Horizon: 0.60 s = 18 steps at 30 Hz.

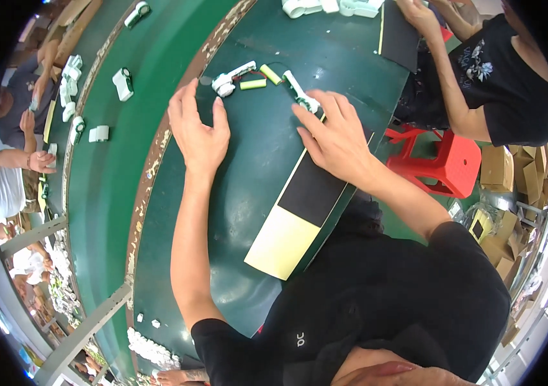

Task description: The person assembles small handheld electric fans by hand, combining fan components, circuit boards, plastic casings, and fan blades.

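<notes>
My left hand (202, 132) is open above the green worktable (241, 174), thumb and fingers apart, with nothing in it. Just beyond its fingertips lies a white casing part (223, 85) with a rounded end. Two yellow-green cylindrical cells (252, 84) lie beside that part, with thin wires around them. To their right, a slim white and green casing piece (301, 95) slants toward my right hand (338, 132). My right fingers are spread, and their tips reach the near end of this piece; whether they touch it I cannot tell. Beneath that hand runs a black and yellow mat (310, 196).
A green conveyor (106, 186) with scattered white casings (122, 83) runs along the left, behind a worn brown edge. More white parts (332, 6) lie at the table's far end. A co-worker (486, 77) sits at the far right near a red stool (457, 164) and cardboard boxes (498, 168).
</notes>
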Tool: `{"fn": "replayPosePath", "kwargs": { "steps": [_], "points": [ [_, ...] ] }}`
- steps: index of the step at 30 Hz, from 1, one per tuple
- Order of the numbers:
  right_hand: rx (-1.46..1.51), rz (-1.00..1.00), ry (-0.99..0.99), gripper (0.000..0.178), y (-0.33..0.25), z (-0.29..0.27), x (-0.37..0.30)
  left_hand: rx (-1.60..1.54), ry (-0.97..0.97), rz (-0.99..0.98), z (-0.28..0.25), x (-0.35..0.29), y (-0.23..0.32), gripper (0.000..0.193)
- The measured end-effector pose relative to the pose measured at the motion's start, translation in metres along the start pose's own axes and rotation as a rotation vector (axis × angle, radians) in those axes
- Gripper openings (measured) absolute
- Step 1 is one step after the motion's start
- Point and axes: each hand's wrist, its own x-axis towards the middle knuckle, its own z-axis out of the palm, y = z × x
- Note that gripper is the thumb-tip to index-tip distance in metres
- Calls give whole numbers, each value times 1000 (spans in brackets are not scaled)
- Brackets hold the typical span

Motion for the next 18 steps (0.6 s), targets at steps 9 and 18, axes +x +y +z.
{"fn": "replayPosePath", "kwargs": {
  "steps": [9,18],
  "points": [
    [85,377,-114,53,37,0,6,-81,-148,183,71,92,58,38],
    [444,446,35,50,32,-42,-30,102,-197,40,195,174,139,47]
  ]
}}
